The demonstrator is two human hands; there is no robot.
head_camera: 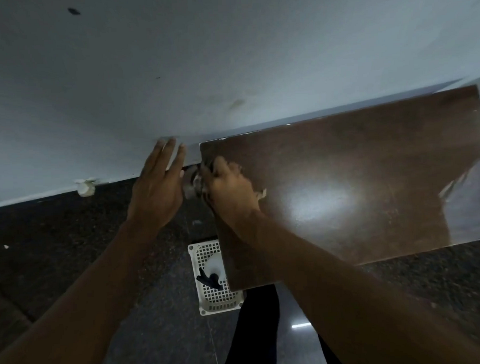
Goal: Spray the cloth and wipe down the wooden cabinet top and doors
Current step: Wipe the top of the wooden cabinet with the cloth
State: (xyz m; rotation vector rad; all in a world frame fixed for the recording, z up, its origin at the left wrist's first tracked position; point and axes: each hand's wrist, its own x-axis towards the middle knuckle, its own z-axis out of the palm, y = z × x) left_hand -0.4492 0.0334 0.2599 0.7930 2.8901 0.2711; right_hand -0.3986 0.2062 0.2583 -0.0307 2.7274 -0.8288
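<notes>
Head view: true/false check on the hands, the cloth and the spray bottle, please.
1. The right hand grips a crumpled grey cloth at the far left corner of the dark brown wooden cabinet top. True.
2. The left hand holds the spray bottle. False: it holds nothing, its fingers are straight, and it sits beside the cabinet near the wall.
3. A white spray bottle with a black trigger lies in a white perforated plastic basket. True.
4. The basket stands on the cabinet top. False: it is on the dark speckled floor, partly hidden under the top's left edge.
</notes>
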